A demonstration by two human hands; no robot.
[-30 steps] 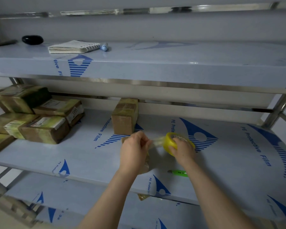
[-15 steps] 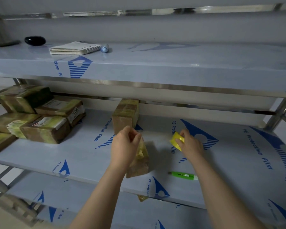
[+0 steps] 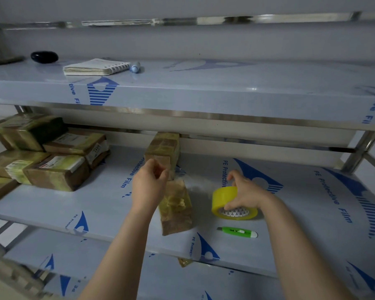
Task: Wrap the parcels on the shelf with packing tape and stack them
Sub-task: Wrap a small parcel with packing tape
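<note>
A small brown parcel [image 3: 175, 210], partly wrapped in yellowish tape, stands on the middle shelf [image 3: 108, 204]. My left hand [image 3: 148, 184] is at its top end, fingers pinching the tape there. A strip of clear tape [image 3: 195, 180] stretches from the parcel to the yellow tape roll [image 3: 224, 199], which my right hand [image 3: 245, 191] grips from above on the shelf. Another taped parcel [image 3: 162, 151] stands upright behind. A stack of taped parcels [image 3: 43, 154] lies at the left of the shelf.
A green box cutter [image 3: 236, 232] lies in front of the roll. On the top shelf rest a spiral notebook [image 3: 95, 67], a marker [image 3: 135, 67] and a black object [image 3: 44, 56]. A steel post [image 3: 358, 150] stands at the right. A lower shelf [image 3: 182, 284] runs beneath.
My right hand has brought the tape roll down to the right, onto the shelf, drawing out a strip. My left hand stayed at the parcel's top.
</note>
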